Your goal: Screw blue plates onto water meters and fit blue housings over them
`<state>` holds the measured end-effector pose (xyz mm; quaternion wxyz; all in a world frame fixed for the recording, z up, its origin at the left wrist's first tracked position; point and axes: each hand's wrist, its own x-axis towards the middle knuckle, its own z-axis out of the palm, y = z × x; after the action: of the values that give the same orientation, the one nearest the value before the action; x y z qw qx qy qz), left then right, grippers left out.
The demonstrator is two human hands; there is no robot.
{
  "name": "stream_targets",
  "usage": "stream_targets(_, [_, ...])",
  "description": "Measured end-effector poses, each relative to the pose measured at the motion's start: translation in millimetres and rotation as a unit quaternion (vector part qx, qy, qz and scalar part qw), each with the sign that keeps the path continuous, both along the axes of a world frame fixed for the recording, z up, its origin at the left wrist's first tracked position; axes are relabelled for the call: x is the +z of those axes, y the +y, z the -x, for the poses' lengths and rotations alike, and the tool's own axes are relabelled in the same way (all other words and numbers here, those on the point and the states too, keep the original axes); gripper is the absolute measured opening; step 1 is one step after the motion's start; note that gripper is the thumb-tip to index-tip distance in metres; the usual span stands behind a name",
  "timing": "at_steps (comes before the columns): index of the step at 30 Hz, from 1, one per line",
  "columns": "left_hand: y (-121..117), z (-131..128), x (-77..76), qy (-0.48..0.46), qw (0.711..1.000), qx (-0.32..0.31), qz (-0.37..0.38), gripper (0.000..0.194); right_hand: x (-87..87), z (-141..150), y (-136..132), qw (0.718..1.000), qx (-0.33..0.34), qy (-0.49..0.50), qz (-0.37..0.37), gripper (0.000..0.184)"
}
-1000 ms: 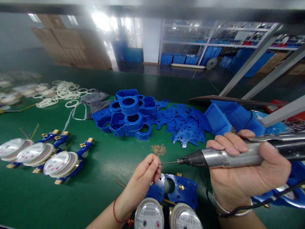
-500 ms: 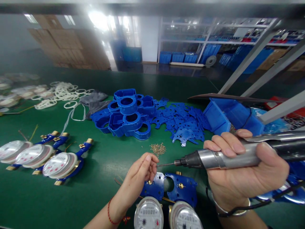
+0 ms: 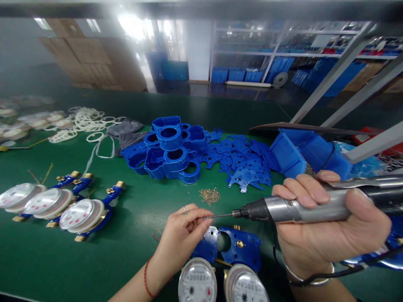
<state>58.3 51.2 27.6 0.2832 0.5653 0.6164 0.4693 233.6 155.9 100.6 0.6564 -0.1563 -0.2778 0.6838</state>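
Watching through the head camera, I see the green workbench (image 3: 91,268) fill most of the lower view, with a stack of blue housings (image 3: 169,145) around its middle and a heap of loose plates (image 3: 241,163) just to their right. The power screwdriver (image 3: 302,214) lies nearly level in the right hand (image 3: 336,237), whose fingers and thumb are clamped around its silver body. Two dial meters (image 3: 197,281) sit low in front, and the left hand (image 3: 181,235) has thumb and forefinger pinched together at the tip of the slim bit (image 3: 223,216). Just beyond lies a pile of tiny brass-coloured screws (image 3: 210,196); I can't quite make out whether one sits between those fingertips.

I judge this goes best with the screwdriver steady and in line with the pinch, the left fingertips guiding lightly, and the motor at rest while skin is so close to metal.

For moving, I have room leftward, between the left wrist and the row of three meters (image 3: 50,203). On the right I should mind the blue bin (image 3: 286,155) and the black cord (image 3: 359,267) by the right wrist
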Motion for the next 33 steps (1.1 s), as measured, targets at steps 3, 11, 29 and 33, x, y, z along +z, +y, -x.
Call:
stream_targets(3, [-1, 2, 2.3, 0.097, 0.994, -0.001, -0.057, 0.012, -0.5, 0, 0, 1.000, 0.006, -0.006, -0.004, 0.031])
stream_targets(11, [-4, -1, 9.9, 0.216, 0.971, -0.054, -0.086, 0.018, -0.9, -3, -2, 0.998, 0.036, -0.035, -0.037, 0.027])
stream_targets(29, [34, 81, -63.4, 0.425, 0.897, -0.057, 0.103, 0.020, -5.9, 2, -14, 0.980, 0.048, -0.148, -0.124, 0.020])
stream_targets(33, [39, 81, -68.2, 0.463, 0.877, -0.060, 0.111, 0.029, -7.9, 4, -13, 0.975, 0.055, -0.166, -0.136, 0.019])
